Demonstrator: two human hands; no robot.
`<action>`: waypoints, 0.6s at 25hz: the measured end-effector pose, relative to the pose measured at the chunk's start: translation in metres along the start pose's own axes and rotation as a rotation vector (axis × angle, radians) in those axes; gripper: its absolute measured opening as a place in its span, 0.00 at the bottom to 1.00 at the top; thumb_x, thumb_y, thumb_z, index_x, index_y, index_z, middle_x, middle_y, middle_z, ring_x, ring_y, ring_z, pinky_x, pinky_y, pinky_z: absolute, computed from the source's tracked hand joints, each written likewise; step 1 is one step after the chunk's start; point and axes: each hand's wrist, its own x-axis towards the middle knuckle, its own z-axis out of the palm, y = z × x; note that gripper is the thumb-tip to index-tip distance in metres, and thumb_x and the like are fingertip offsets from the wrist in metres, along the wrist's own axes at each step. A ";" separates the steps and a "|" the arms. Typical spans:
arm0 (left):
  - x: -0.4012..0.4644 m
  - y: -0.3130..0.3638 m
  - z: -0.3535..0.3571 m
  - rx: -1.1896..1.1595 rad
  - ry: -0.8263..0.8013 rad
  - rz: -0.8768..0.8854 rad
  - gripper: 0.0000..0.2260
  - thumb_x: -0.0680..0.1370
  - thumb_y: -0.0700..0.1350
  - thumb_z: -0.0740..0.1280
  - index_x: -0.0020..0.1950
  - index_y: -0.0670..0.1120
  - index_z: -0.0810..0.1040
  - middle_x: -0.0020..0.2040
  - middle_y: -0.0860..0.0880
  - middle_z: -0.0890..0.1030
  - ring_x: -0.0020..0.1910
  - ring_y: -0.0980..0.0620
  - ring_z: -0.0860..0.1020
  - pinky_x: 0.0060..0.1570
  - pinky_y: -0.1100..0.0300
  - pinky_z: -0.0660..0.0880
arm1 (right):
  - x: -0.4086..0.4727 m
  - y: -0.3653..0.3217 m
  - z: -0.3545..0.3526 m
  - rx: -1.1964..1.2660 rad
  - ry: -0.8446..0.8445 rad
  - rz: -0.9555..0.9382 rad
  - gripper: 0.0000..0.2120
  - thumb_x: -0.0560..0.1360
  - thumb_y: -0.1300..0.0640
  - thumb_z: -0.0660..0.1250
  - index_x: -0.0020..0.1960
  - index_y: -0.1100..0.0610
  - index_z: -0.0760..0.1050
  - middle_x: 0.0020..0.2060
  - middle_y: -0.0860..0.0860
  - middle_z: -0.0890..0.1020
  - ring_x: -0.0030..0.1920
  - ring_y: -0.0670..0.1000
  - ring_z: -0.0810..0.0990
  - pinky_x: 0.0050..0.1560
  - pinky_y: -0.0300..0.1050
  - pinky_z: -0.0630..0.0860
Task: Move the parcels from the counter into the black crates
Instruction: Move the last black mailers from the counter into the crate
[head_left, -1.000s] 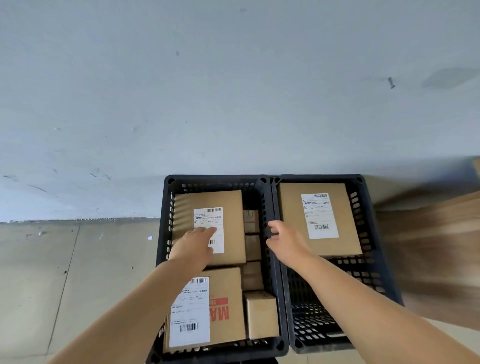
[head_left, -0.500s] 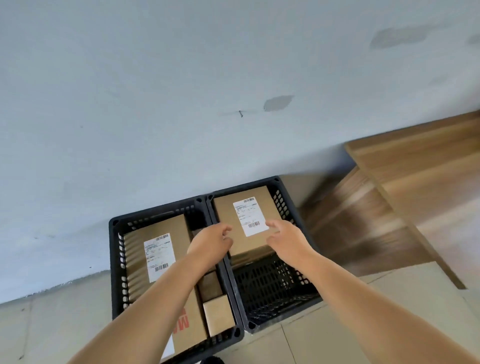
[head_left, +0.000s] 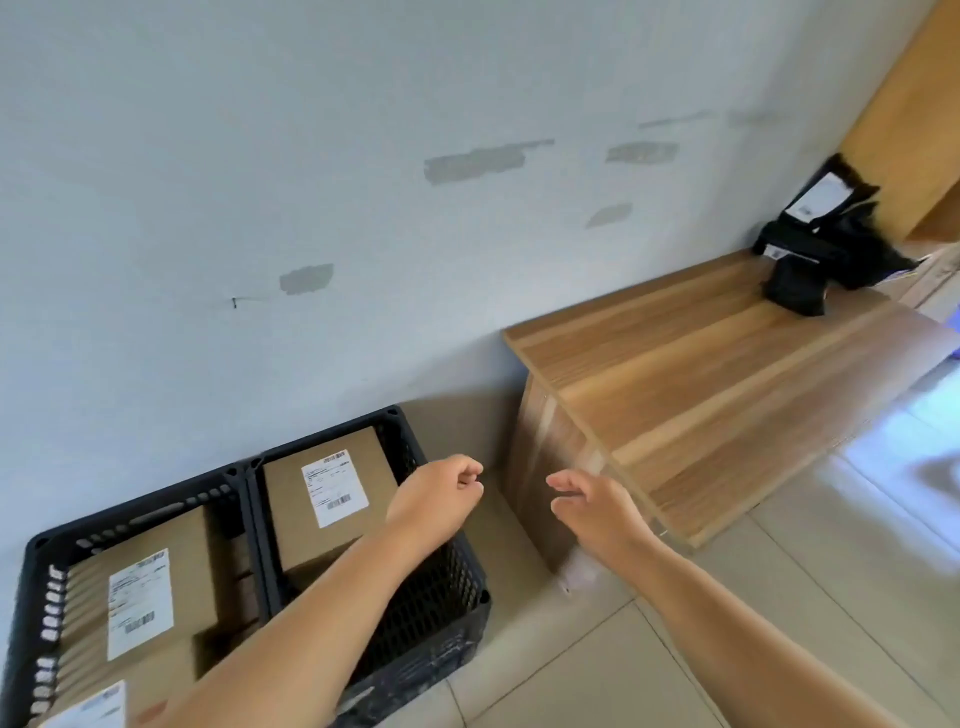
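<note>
Two black crates stand side by side on the floor against the wall. The left crate (head_left: 36, 582) holds several brown boxes with white labels. The right crate (head_left: 467, 597) holds one labelled brown box (head_left: 332, 499) at its far end. My left hand (head_left: 436, 499) hovers above the right crate's right edge, fingers loosely curled, holding nothing. My right hand (head_left: 597, 512) is in the air in front of the wooden counter (head_left: 701, 374), fingers apart and empty. A heap of black bag parcels (head_left: 821, 244) with white labels lies at the counter's far end.
A pale wall (head_left: 363, 182) with grey patches runs behind the crates and counter. The floor (head_left: 779, 623) is light tile. A wooden panel (head_left: 909, 119) rises at the top right beyond the parcels.
My view has swung right, away from the crates towards the counter. Both hands have lifted off the crates and moved right, still empty. The black parcels have come into view.
</note>
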 end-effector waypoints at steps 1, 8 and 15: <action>0.002 0.030 0.018 0.006 0.009 0.031 0.13 0.78 0.48 0.62 0.62 0.54 0.77 0.57 0.57 0.79 0.56 0.57 0.77 0.56 0.61 0.73 | -0.004 0.017 -0.032 0.001 0.037 -0.002 0.17 0.76 0.60 0.61 0.63 0.50 0.76 0.58 0.45 0.79 0.46 0.44 0.78 0.46 0.37 0.74; 0.023 0.183 0.119 0.040 -0.053 0.203 0.13 0.79 0.49 0.63 0.62 0.52 0.77 0.57 0.55 0.80 0.55 0.55 0.77 0.56 0.58 0.74 | -0.027 0.113 -0.201 0.038 0.212 0.000 0.15 0.75 0.61 0.63 0.60 0.52 0.78 0.54 0.47 0.80 0.55 0.44 0.77 0.54 0.37 0.73; 0.089 0.274 0.192 0.025 -0.120 0.294 0.11 0.80 0.51 0.62 0.61 0.53 0.77 0.54 0.55 0.81 0.51 0.57 0.78 0.53 0.59 0.77 | 0.010 0.179 -0.288 0.086 0.257 0.030 0.12 0.75 0.62 0.63 0.54 0.49 0.78 0.51 0.45 0.80 0.52 0.43 0.78 0.49 0.34 0.71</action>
